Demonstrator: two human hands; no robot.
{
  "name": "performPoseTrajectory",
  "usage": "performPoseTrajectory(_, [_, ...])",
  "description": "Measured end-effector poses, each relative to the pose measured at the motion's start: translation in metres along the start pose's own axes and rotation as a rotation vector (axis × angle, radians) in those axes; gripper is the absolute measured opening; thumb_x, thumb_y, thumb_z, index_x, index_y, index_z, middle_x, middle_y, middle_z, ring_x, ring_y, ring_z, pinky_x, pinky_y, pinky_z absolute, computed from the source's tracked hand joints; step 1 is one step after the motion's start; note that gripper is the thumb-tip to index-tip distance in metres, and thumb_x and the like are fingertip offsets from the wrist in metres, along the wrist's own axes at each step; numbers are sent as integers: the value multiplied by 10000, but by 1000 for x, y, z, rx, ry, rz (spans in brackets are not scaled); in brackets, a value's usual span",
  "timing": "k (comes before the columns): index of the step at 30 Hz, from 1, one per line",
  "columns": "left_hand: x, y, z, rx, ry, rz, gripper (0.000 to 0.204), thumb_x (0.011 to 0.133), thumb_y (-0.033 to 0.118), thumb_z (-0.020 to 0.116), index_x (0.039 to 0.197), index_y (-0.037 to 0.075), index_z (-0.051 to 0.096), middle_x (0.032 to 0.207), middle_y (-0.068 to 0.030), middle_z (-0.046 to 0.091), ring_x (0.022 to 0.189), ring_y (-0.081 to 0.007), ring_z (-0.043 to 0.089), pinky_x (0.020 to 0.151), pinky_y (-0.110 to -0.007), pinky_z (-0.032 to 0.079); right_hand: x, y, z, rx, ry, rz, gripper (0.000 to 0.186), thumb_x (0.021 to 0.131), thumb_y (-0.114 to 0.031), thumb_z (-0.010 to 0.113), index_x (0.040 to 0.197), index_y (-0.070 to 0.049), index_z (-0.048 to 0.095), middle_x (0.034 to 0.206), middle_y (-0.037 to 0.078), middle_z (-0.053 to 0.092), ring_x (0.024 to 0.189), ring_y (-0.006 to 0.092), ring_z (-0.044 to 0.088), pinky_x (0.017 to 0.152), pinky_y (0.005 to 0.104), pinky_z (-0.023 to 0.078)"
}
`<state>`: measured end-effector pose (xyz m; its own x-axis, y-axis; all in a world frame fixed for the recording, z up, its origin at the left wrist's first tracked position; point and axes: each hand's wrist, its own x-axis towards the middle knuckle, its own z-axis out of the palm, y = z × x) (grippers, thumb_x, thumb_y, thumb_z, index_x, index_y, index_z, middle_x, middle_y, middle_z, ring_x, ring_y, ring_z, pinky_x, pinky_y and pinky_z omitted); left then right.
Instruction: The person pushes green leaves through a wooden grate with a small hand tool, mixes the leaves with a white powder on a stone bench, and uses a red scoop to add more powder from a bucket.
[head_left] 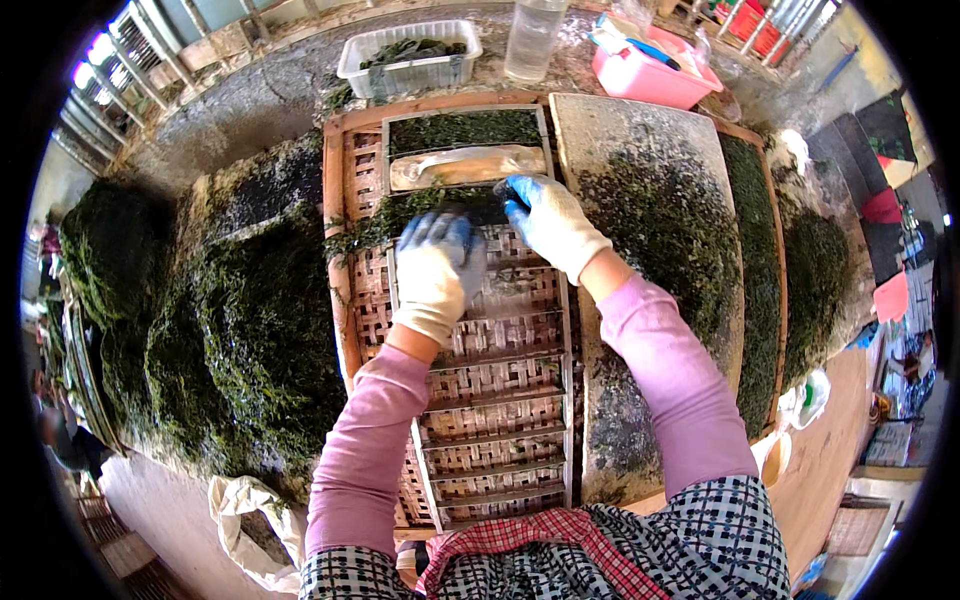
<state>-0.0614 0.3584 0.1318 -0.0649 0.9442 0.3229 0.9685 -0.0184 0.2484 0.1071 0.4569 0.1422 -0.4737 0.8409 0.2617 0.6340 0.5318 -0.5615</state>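
My left hand (pixel 437 270), in a white glove with blue fingertips, lies palm down over a strip of dark green seaweed (pixel 405 210). Its fingers reach forward, slightly smeared by motion. My right hand (pixel 553 222), gloved alike, has its fingers bent at the strip's right end; what they hold, if anything, is hidden. Both hands are over a slotted metal frame (pixel 490 402) on a woven bamboo tray (pixel 362 180). Seaweed fills the farthest slot. Between it and the strip rests a pale, plastic-wrapped block (pixel 467 167).
Seaweed heaps (pixel 250 320) cover the left side. To the right lie a seaweed-strewn board (pixel 625 125) and another filled tray (pixel 757 260). At the back stand a clear plastic tub (pixel 410 78), a water container (pixel 535 40) and a pink basin (pixel 655 85) holding tools.
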Motion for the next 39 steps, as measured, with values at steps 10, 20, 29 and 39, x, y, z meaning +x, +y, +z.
performPoseTrajectory(10, [-14, -68, 67, 7, -135, -56, 479, 898, 453, 527, 1252, 138, 604, 1268, -82, 632, 1221, -244, 547, 1115, -402, 343, 24, -62, 79, 427, -262, -415, 412, 914, -3, 563, 1300, -145, 589, 1214, 83, 630, 1101, 184, 590, 1024, 372, 449])
performPoseTrajectory(20, [16, -9, -2, 244, -398, -199, 725, 917, 595, 414, 1478, 135, 415, 1470, -124, 479, 1370, -280, 421, 1182, -443, 204, 84, -119, 37, 29, -354, -233, 657, 894, -270, 690, 1453, -68, 410, 1471, 172, 454, 1305, 329, 495, 1106, 382, 410])
performPoseTrajectory(29, [26, -7, 10, 53, -654, -244, 585, 926, 508, 505, 1405, 174, 470, 1382, -110, 547, 1254, -286, 531, 1099, -414, 362, 86, -159, 92, -775, -778, -396, 593, 781, -412, 739, 1193, 6, 654, 1269, 178, 616, 1238, 325, 532, 1127, 448, 312])
performPoseTrajectory(39, [17, -10, -3, 24, -567, -188, 384, 910, 427, 565, 1122, 137, 700, 1151, -136, 693, 1116, -285, 635, 1018, -382, 465, 62, -83, 64, -93, -308, -142, 274, 925, -94, 586, 1193, -35, 602, 1068, 184, 677, 966, 338, 654, 880, 423, 528])
